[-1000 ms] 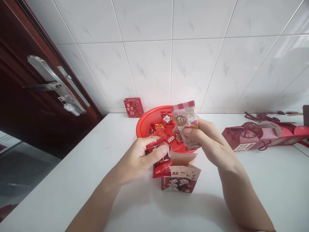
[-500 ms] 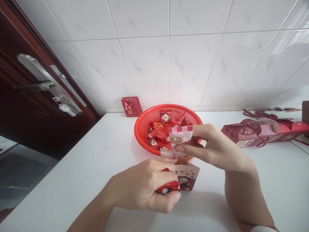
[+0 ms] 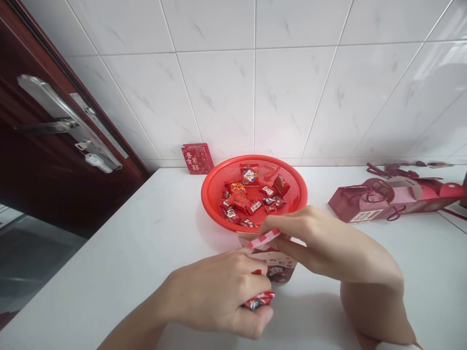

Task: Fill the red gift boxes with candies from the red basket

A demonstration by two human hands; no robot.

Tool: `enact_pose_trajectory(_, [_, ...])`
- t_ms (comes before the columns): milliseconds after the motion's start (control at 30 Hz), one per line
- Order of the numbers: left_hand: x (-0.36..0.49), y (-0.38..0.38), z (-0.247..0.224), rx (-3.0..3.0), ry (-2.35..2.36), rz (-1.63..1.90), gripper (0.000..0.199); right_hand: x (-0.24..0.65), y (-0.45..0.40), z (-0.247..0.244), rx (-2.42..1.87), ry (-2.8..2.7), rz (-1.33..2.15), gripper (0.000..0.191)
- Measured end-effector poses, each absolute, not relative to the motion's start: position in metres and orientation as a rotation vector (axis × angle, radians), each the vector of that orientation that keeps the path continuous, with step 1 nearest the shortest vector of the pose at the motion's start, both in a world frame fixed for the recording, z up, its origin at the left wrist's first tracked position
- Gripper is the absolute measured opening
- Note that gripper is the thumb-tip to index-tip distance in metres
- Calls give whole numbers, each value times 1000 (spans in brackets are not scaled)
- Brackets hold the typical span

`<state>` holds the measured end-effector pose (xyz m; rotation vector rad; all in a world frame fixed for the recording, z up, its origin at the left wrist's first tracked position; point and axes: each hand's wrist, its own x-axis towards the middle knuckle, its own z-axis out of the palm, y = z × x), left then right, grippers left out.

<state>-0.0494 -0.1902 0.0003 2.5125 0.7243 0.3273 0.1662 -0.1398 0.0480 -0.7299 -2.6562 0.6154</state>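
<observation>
My left hand [image 3: 222, 291] is closed round a red-wrapped candy [image 3: 260, 300], with another bit of red wrapper showing between its fingers. Its fingertips reach the near side of a small open paper box [image 3: 280, 270] printed with a cartoon figure. Over the box opening, my right hand [image 3: 314, 238] pinches a pink-and-white candy packet [image 3: 264, 239], whose lower part is hidden inside or behind the box edge. Just behind the box is a red plastic basket [image 3: 207, 197] holding several wrapped candies [image 3: 241, 199].
A small red printed box [image 3: 197, 159] stands against the tiled wall, left of the basket. Several pink and red gift boxes with ribbons [image 3: 379, 199] line the right side of the white tabletop [image 3: 146, 228]. A dark wooden door [image 3: 40, 160] with a metal handle is at left.
My right hand has lowered the pink packet from above the box down to its opening, tilting it. My left hand stays by the box with the red candy, having shifted slightly.
</observation>
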Motion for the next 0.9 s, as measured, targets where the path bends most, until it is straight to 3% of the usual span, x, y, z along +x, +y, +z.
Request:
enact_pose_trajectory(300, [-48,-192,0,2527,730,276,38,165,-140,45,-814,-2845,572,30])
enact_pose_trajectory(900, [-58,-210,8,2670,703,97,36,148,-143,31,-1052,-2945,342,18])
